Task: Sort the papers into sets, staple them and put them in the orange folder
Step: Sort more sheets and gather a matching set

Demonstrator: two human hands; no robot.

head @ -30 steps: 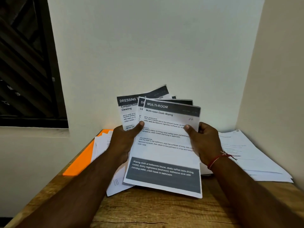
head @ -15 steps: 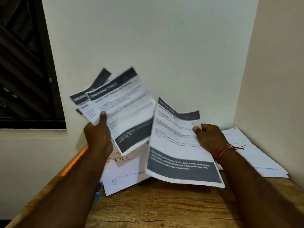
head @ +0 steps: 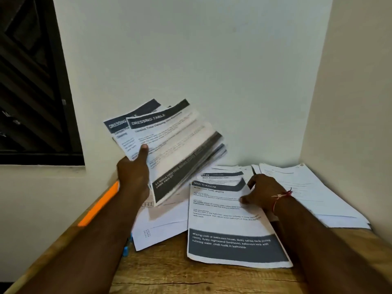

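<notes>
Head view suggests sorting is underway: left hand (head: 132,177) grips the fanned DRESSING TABLE sheets (head: 169,145) aloft, right hand (head: 263,193) pinches the MULTI-ROOM sheet (head: 229,221) lying on the table (head: 169,272), orange folder (head: 99,206) at its left edge; next, probably release it squarely.

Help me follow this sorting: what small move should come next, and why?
Probably release the MULTI-ROOM sheet: it already lies flat on the table, with the right hand pinching its edge. That hand could then reach to the DRESSING TABLE sheets fanned in the left hand for the next one.
</notes>
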